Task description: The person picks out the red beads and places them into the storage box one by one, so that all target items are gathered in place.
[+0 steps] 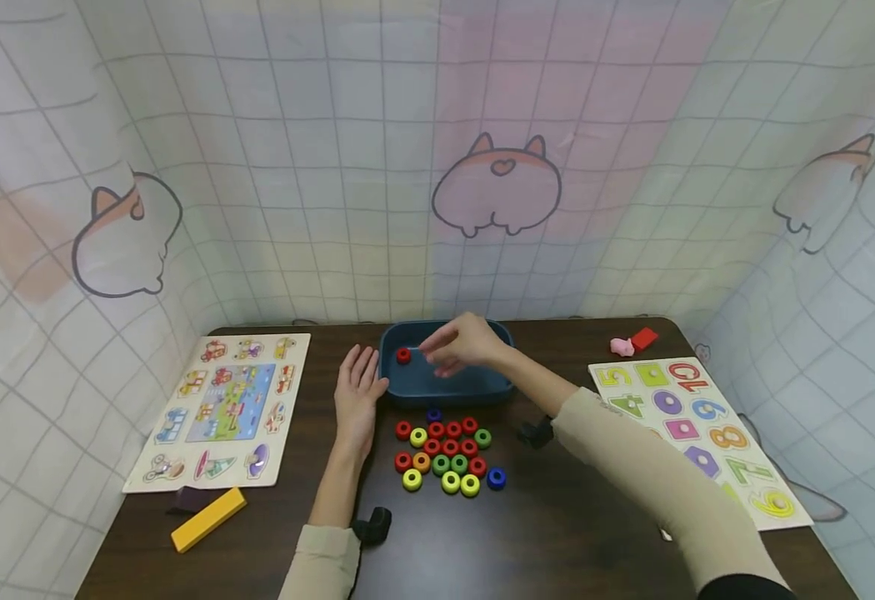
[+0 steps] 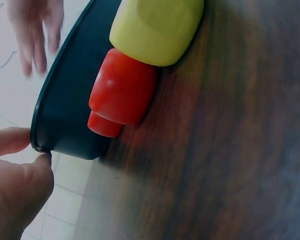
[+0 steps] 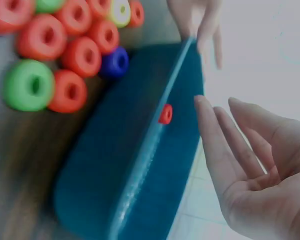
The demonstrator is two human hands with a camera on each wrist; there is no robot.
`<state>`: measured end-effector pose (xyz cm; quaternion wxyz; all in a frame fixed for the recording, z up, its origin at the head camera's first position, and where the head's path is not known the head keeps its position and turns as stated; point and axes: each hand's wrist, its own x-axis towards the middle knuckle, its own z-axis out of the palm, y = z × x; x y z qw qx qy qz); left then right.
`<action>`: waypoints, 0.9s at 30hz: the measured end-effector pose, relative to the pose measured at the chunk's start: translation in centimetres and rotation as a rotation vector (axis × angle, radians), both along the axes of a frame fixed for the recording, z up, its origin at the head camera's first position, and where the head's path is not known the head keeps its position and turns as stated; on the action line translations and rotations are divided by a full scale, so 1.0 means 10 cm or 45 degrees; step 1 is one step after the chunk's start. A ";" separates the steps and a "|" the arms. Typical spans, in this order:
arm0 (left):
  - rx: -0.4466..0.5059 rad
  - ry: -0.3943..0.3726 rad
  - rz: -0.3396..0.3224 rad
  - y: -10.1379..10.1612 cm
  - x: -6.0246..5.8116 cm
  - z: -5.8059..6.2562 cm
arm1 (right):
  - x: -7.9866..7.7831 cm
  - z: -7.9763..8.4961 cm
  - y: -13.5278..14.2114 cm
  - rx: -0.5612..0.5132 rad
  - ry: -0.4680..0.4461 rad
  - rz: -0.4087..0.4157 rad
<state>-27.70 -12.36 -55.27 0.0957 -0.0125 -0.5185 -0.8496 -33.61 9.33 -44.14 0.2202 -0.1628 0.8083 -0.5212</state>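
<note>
"If we start with the lone red ring (image 1: 403,360), where do we find it?"

"We see it inside the blue tray (image 1: 475,392), just left of the right hand (image 1: 462,346)."

"How does that hand look to us?"

"Its fingers are loosely bent and apart."

"And the left hand (image 1: 357,400)?"

"Its fingers reach out nearly straight, and we see it touching the tray's rim."

"What else can we name?"

"Nearer us than the right hand, a cluster of coloured rings (image 1: 444,448) sits on the dark wooden table (image 1: 557,525). Well to its right lies a number puzzle board (image 1: 703,442); left of the left hand, a picture puzzle board (image 1: 190,479) and a yellow block (image 1: 208,519)."
</note>
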 end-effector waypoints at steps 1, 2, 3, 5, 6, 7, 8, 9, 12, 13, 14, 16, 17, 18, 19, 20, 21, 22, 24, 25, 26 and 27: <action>-0.007 -0.001 0.002 0.00 0.00 0.00 | 0.08 0.03 0.06 0.000 -0.010 0.023; -0.010 0.000 0.005 0.00 0.00 0.00 | 0.16 0.04 0.12 0.003 -0.018 0.045; -0.011 0.004 0.005 0.00 -0.01 0.00 | 0.23 0.04 0.18 0.011 -0.030 0.063; -0.005 0.013 0.003 0.00 -0.01 0.00 | 0.36 0.01 0.29 0.048 -0.046 0.087; -0.003 0.016 0.000 0.00 -0.01 0.00 | 0.42 -0.02 0.34 0.073 -0.051 0.089; -0.007 0.019 0.000 0.00 -0.01 -0.01 | 0.47 -0.05 0.39 0.103 -0.052 0.085; -0.006 0.021 -0.001 0.00 -0.01 -0.01 | 0.52 -0.09 0.43 0.133 -0.052 0.077; -0.008 0.023 -0.002 0.00 -0.01 -0.02 | 0.55 -0.13 0.47 0.166 -0.047 0.066; -0.001 0.021 -0.006 0.01 -0.01 -0.01 | 0.64 -0.27 0.55 0.266 0.016 0.037; 0.004 0.021 -0.009 0.01 -0.01 -0.01 | 0.65 -0.31 0.57 0.299 0.046 0.029; 0.014 0.022 -0.015 0.01 -0.01 0.00 | 0.66 -0.36 0.57 0.333 0.084 0.026; 0.041 0.022 -0.029 0.01 -0.01 0.02 | 0.69 -0.45 0.58 0.389 0.181 0.025; 0.053 0.023 -0.035 0.01 -0.01 0.04 | 0.70 -0.49 0.57 0.406 0.223 0.027; 0.065 0.023 -0.041 0.01 0.00 0.06 | 0.72 -0.52 0.56 0.419 0.258 0.029; 0.074 0.020 -0.045 0.01 0.01 0.07 | 0.73 -0.56 0.55 0.425 0.292 0.033; 0.077 0.015 -0.048 0.01 0.02 0.09 | 0.74 -0.60 0.54 0.420 0.310 0.036; 0.078 0.009 -0.050 0.01 0.03 0.11 | 0.75 -0.63 0.52 0.401 0.314 0.034; 0.076 0.006 -0.052 0.01 0.05 0.12 | 0.76 -0.67 0.51 0.382 0.314 0.034; 0.076 0.000 -0.054 0.01 0.07 0.13 | 0.77 -0.71 0.50 0.342 0.279 0.018; 0.077 0.000 -0.054 0.01 0.07 0.13 | 0.77 -0.73 0.49 0.319 0.255 0.010; 0.077 0.000 -0.053 0.00 0.07 0.12 | 0.77 -0.73 0.49 0.291 0.227 0.002; 0.077 0.004 -0.051 0.00 0.07 0.11 | 0.77 -0.71 0.49 0.271 0.202 -0.002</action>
